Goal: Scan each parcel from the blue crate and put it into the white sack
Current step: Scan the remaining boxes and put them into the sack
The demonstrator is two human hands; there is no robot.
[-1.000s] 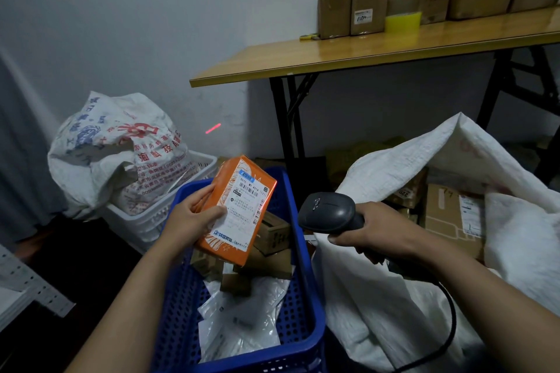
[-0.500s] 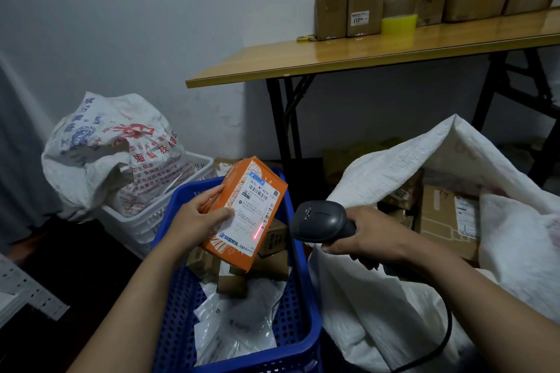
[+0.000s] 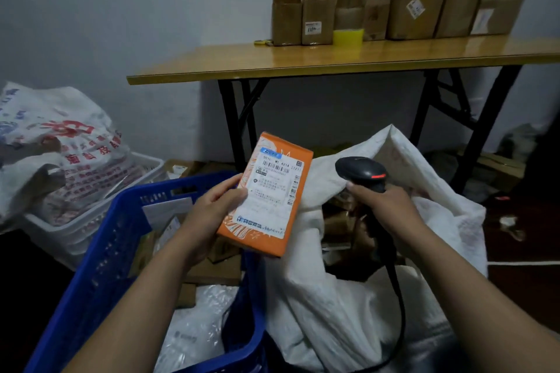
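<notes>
Left hand: the left hand point(image 3: 212, 209) holds the orange parcel point(image 3: 269, 191) by its left long edge. The thumb presses on the label face and the other fingers point(image 3: 228, 183) curl round behind the box, pinching it between them.
Orange parcel: it is upright and leans a little to the right, with its white shipping label facing the camera. It is in the air above the right wall of the blue crate point(image 3: 100, 266), with its right side in front of the white sack point(image 3: 348, 312). Only the left hand touches it.
Right hand: the right hand point(image 3: 381, 206) grips the handle of the black scanner point(image 3: 362, 171), its fingers point(image 3: 357, 191) wrapped tightly round the handle just under the head.
Scanner: it sits just right of the parcel, apart from it and above the sack's mouth. A red strip shows on its head. A black cable point(image 3: 400, 297) runs down from the handle across the sack.
Blue crate: it stands on the floor at lower left and holds brown cartons point(image 3: 218, 269) and plastic mailers point(image 3: 194, 333).
White sack: it slumps right beside the crate and touches its right wall. Its mouth is open and brown boxes point(image 3: 339, 221) are visible inside.
Counter: the wooden counter point(image 3: 303, 60) on black folding legs stands behind, against the wall. It carries a row of open cardboard boxes point(image 3: 318, 12) and a yellow block point(image 3: 348, 36).
Far left: a white basket point(image 3: 75, 233) sits beside the crate with a printed bag point(image 3: 60, 145) bulging out of it.
</notes>
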